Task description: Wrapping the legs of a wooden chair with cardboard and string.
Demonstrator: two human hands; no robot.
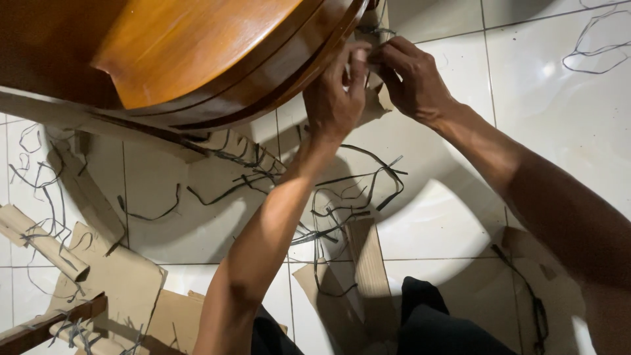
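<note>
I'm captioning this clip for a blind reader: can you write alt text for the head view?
Seen from above, the left hand and right hand pinch a piece of cardboard at the curved edge of a glossy wooden tabletop. Below, the white tiled floor is strewn with dark cut strips and cardboard scraps.

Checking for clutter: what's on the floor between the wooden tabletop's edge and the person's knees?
In the head view, loose dark straps and cardboard scraps lie on the white tiles there.

Dim, warm light; glare on white floor tiles (565, 118); soft shadows; sharp focus.
</note>
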